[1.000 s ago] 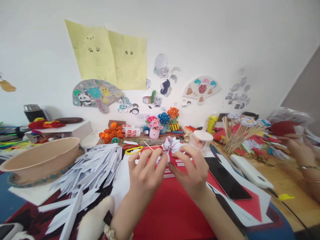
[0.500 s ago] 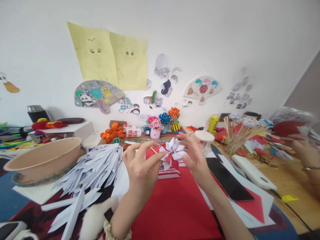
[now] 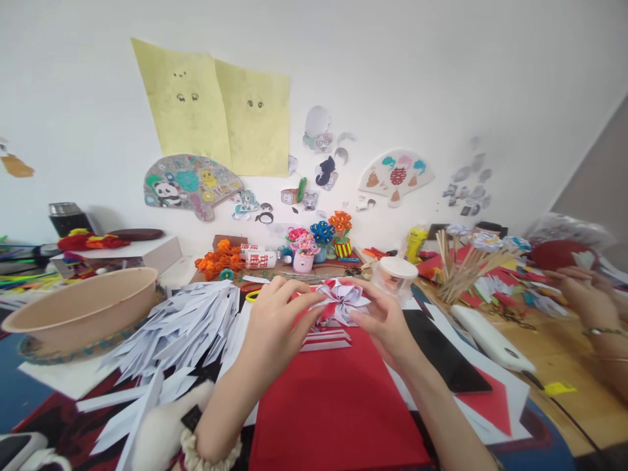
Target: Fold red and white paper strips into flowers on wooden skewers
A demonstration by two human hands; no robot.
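Between my two hands is a paper flower [image 3: 341, 302] of folded white petals with red parts, raised over the red board [image 3: 338, 399]. My left hand [image 3: 279, 320] pinches its left side between thumb and fingers. From the right, my right hand [image 3: 380, 317] grips the petals with its thumb in front and fingers behind. Under the flower lie red and white paper strips [image 3: 326, 339]. Left of my left hand spreads a heap of folded white paper pieces [image 3: 186, 324].
A beige oval basin [image 3: 83, 304] stands at the left. On the right are a black phone [image 3: 446, 350], a white power bank [image 3: 493, 337] with a cable, a lidded plastic cup [image 3: 395, 278] and a bundle of sticks [image 3: 461, 271]. Another person's hands [image 3: 589, 301] work at the far right.
My right hand has moved in from open fingers to close on the flower's right side. The flower has turned slightly, and my left hand keeps its pinch.
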